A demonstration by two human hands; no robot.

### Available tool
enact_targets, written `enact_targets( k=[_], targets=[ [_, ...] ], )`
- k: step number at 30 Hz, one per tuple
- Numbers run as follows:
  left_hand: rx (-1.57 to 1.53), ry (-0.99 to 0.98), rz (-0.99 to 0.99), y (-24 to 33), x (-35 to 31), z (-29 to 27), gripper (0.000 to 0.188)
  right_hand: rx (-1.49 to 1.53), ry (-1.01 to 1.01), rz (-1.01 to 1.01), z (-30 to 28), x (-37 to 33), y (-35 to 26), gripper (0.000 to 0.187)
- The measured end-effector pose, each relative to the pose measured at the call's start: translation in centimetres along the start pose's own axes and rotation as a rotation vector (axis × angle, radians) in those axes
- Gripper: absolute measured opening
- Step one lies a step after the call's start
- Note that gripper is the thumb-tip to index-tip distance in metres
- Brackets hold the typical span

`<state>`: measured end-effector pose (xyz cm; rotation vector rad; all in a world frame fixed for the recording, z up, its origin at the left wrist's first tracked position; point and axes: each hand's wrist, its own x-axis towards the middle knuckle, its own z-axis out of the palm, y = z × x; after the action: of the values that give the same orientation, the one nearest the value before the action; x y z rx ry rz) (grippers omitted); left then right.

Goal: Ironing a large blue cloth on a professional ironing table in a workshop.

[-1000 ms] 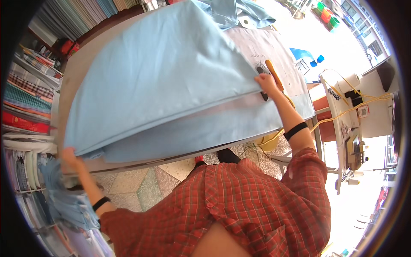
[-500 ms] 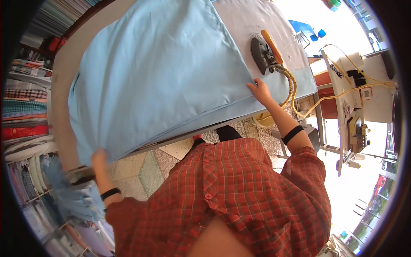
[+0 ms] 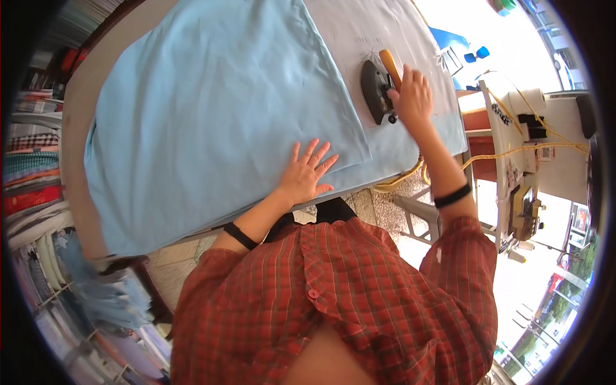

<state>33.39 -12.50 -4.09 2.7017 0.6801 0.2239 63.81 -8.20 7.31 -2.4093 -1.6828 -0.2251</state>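
Note:
A large light blue cloth (image 3: 212, 109) lies spread over the ironing table, its near edge running along the table's front. Flat on the cloth near that edge rests my left hand (image 3: 307, 174), fingers spread. My right hand (image 3: 414, 99) is raised beside the iron (image 3: 374, 93), its fingers stretched out and the thumb close to the orange handle; its grip is not closed round it. The dark iron stands on the grey part of the table, just right of the cloth's folded edge. My right hand and forearm partly hide the iron's yellow cord.
Stacked folded fabrics (image 3: 32, 163) fill shelves at the left, with blue garments (image 3: 119, 298) hanging below. On the right stands a sewing table with a machine (image 3: 525, 208) and thread cones. A yellow cord (image 3: 507, 155) runs toward it. A grey stool (image 3: 417, 215) is under the table's right side.
My left hand has moved right from the cloth's left corner and now lies flat on it. My right hand has left the cloth's edge and risen to the iron's handle.

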Motion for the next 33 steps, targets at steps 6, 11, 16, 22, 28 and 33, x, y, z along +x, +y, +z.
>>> enact_targets(
  k=[6,11,16,22,28,33],
  targets=[
    [-0.006,-0.077,0.039,-0.2,1.6,-0.1,0.069,0.897,-0.635,0.364,6.0,6.1,6.1,0.023],
    [-0.338,-0.061,-0.035,-4.4,2.3,-0.5,0.057,0.406,-0.355,0.147,2.2,2.8,-0.2,0.033],
    [-0.359,0.237,-0.153,-11.1,10.6,-0.9,0.045,0.326,-0.608,0.138,1.3,-4.6,-4.6,0.036],
    [0.157,0.120,-0.011,-16.3,20.1,-0.6,0.059,0.280,-0.662,0.171,1.9,-7.4,-5.4,0.036],
    [0.259,0.020,-0.163,-26.3,28.8,-4.0,0.065,0.290,-0.675,0.251,3.6,-2.2,-8.2,0.035],
    [0.234,0.049,-0.187,-32.1,33.3,-5.5,0.058,0.352,-0.574,0.292,6.0,6.3,-10.7,0.030]
  ],
)
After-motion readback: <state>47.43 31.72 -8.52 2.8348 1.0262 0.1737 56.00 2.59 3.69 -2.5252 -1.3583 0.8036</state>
